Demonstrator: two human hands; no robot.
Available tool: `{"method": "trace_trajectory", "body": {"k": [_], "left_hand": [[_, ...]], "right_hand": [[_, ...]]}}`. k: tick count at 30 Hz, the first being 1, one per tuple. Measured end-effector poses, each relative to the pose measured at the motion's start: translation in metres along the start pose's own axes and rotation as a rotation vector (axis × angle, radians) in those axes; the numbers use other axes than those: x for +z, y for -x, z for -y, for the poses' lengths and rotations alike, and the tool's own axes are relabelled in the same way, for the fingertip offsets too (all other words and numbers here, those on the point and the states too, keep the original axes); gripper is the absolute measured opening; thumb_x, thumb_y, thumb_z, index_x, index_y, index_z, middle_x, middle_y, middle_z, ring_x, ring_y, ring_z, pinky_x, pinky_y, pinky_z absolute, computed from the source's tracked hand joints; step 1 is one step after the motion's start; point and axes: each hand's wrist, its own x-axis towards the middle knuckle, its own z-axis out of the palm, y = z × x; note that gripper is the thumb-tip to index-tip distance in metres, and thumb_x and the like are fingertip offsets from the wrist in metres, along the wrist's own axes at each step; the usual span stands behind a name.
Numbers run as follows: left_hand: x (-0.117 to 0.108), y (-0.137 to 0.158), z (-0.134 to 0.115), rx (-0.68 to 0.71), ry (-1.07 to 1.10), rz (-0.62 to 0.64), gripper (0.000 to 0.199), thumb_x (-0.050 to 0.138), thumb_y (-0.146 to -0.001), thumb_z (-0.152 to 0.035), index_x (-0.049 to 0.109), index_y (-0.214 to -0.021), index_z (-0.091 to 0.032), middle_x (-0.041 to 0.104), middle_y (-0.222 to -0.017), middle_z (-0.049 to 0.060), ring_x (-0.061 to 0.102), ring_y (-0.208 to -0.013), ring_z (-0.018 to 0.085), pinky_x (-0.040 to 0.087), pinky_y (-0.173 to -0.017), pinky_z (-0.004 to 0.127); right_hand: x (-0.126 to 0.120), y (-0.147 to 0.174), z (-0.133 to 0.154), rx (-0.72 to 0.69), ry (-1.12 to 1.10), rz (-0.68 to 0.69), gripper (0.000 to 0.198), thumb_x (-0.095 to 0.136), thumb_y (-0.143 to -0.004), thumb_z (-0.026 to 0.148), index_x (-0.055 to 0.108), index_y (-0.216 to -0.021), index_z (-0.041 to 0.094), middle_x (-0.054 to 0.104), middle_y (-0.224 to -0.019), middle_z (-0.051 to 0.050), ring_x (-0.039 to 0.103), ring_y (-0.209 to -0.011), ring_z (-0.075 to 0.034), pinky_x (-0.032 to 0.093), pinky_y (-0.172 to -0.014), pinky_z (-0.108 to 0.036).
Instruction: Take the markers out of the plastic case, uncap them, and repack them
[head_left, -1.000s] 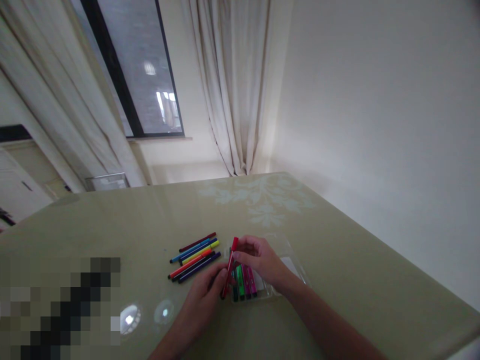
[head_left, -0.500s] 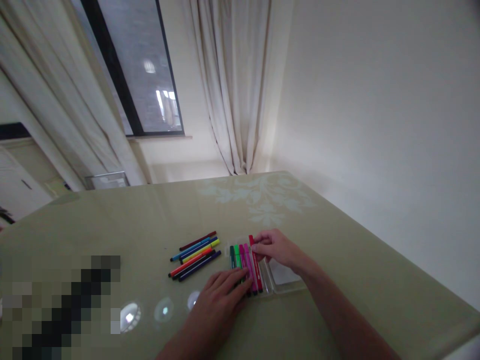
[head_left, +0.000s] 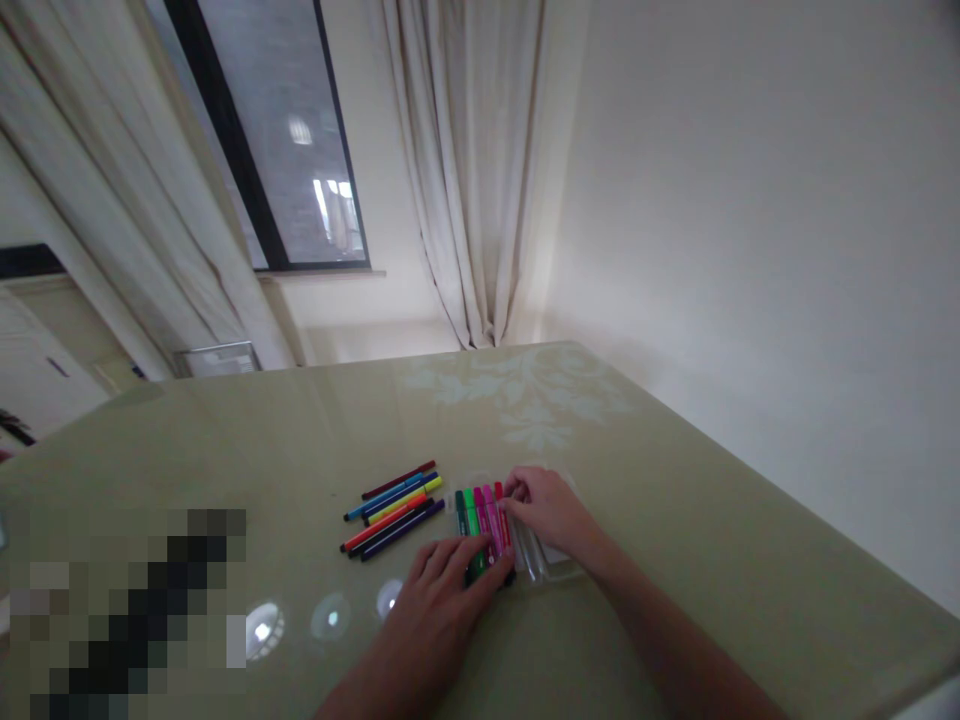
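Note:
A clear plastic case (head_left: 535,568) lies opened on the table, holding a row of felt-tip pens: dark green (head_left: 460,512), bright green (head_left: 472,512), two pink ones, and a red felt-tip pen (head_left: 505,537) at the right end of the row. My right hand (head_left: 553,512) pinches the red pen close to its capped far end. Stretched flat across the near ends of the row, my left hand (head_left: 444,590) rests with fingers apart and covers part of the pens.
Left of the case lies a loose group of felt-tip pens (head_left: 394,515) in dark red, blue, yellow, orange and black. The glossy table (head_left: 247,450) reflects ceiling lights. A white wall (head_left: 750,250) runs along its right side, with a curtain (head_left: 480,200) behind it.
The red pen has come down and left against the pink ones, level with the row. My right hand moved slightly with it, and my left thumb shifted right over the near ends.

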Motion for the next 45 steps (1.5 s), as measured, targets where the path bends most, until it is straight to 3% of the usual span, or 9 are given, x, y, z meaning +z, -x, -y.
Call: {"method": "trace_trajectory", "body": {"k": [11,18,21,26,30,33,38,43,45], "left_hand": [[-0.003,0.000,0.001,0.094,0.036,0.027,0.081,0.050,-0.091,-0.004,0.026,-0.159,-0.042,0.045,-0.160,-0.009,0.044,-0.138,0.023,0.031,-0.116,0.043],[-0.006,-0.002,-0.005,0.079,0.096,0.012,0.079,0.051,-0.087,-0.003,0.036,-0.156,-0.038,0.048,-0.158,-0.007,0.046,-0.138,0.023,0.032,-0.117,0.044],[-0.008,-0.004,-0.002,0.077,0.152,-0.034,0.065,0.052,-0.094,-0.011,0.041,-0.152,-0.036,0.055,-0.152,-0.003,0.050,-0.135,0.021,0.036,-0.115,0.041],[-0.014,-0.003,0.029,-0.271,0.122,-0.232,0.029,0.045,-0.103,-0.024,0.068,-0.120,-0.025,0.071,-0.119,0.006,0.062,-0.110,0.024,0.048,-0.096,0.040],[-0.021,0.000,0.050,-0.513,-0.055,-0.155,0.022,0.049,-0.100,-0.025,0.070,-0.102,-0.021,0.069,-0.106,0.009,0.062,-0.104,0.029,0.047,-0.091,0.044],[-0.023,0.001,0.052,-0.560,-0.084,-0.061,0.021,0.049,-0.100,-0.027,0.069,-0.101,-0.019,0.068,-0.105,0.009,0.061,-0.103,0.029,0.046,-0.091,0.043],[-0.023,0.003,0.051,-0.624,-0.125,-0.040,0.028,0.046,-0.101,-0.029,0.064,-0.118,-0.016,0.069,-0.112,0.012,0.061,-0.107,0.029,0.045,-0.093,0.042],[-0.030,0.002,0.054,-0.652,-0.114,-0.096,0.035,0.033,-0.103,-0.030,0.065,-0.096,-0.017,0.067,-0.100,0.012,0.062,-0.099,0.030,0.046,-0.088,0.043],[-0.031,0.001,0.052,-0.667,0.041,-0.163,0.037,0.029,-0.104,-0.032,0.061,-0.092,-0.020,0.068,-0.096,0.010,0.063,-0.096,0.028,0.046,-0.086,0.041]], "right_hand": [[0.003,0.000,-0.004,-0.091,-0.015,0.016,0.010,0.069,-0.080,0.014,0.077,-0.085,0.019,0.076,-0.082,-0.003,0.065,-0.073,-0.016,0.045,-0.068,-0.025],[0.005,0.001,0.000,-0.064,0.096,0.017,0.008,0.070,-0.080,0.012,0.074,-0.077,0.018,0.074,-0.078,-0.002,0.063,-0.074,-0.017,0.041,-0.069,-0.026],[0.003,0.001,0.000,-0.072,0.100,0.018,0.007,0.071,-0.081,0.013,0.074,-0.078,0.018,0.073,-0.078,-0.003,0.063,-0.074,-0.017,0.041,-0.069,-0.026],[0.000,0.002,0.002,-0.109,0.097,-0.018,0.006,0.070,-0.086,0.016,0.076,-0.084,0.017,0.075,-0.084,-0.004,0.064,-0.079,-0.018,0.041,-0.074,-0.027],[0.002,0.003,0.004,-0.125,0.086,-0.050,0.009,0.068,-0.089,0.018,0.076,-0.086,0.017,0.075,-0.085,-0.004,0.064,-0.078,-0.017,0.041,-0.073,-0.027],[0.003,0.002,0.005,-0.140,0.079,-0.067,0.008,0.068,-0.088,0.016,0.076,-0.086,0.017,0.075,-0.084,-0.004,0.064,-0.078,-0.017,0.042,-0.074,-0.027],[0.003,0.003,0.006,-0.152,0.064,-0.083,0.009,0.068,-0.088,0.016,0.076,-0.086,0.018,0.074,-0.084,-0.003,0.063,-0.077,-0.016,0.042,-0.072,-0.027],[0.002,0.003,0.008,-0.150,0.039,-0.088,0.010,0.067,-0.089,0.020,0.077,-0.086,0.018,0.074,-0.083,-0.004,0.061,-0.075,-0.017,0.042,-0.072,-0.027],[0.004,0.004,0.009,-0.162,-0.016,-0.093,0.011,0.067,-0.090,0.024,0.077,-0.087,0.018,0.073,-0.082,-0.004,0.061,-0.074,-0.017,0.043,-0.072,-0.028]]}}
